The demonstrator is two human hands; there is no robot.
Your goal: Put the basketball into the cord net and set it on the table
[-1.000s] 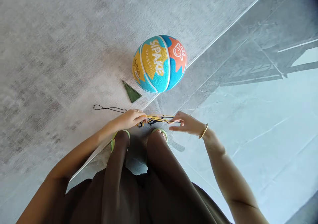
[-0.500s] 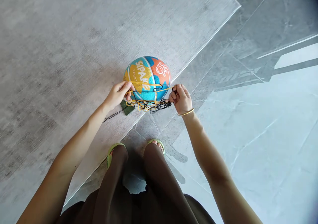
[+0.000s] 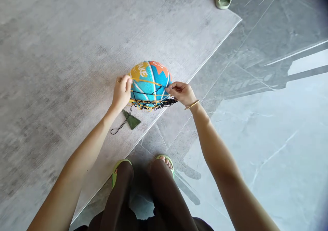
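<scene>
Net (image 3: 167, 103) is crossing the ball (image 3: 161, 75) now, not bunching by the feet (image 3: 166, 161), so I'm getting coverage, left hand (image 3: 122, 91) and right hand (image 3: 182, 93) pinching cords (image 3: 147, 82).

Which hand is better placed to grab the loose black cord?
Probably the left hand: the loose black cord lies on its side, while the right hand is across the ball. Both hold netting, though.

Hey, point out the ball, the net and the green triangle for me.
Ball (image 3: 147, 87), head view: light-blue panel.
Net (image 3: 165, 103), head view: bunched black cords.
Green triangle (image 3: 132, 120), head view: middle of its face.
</scene>
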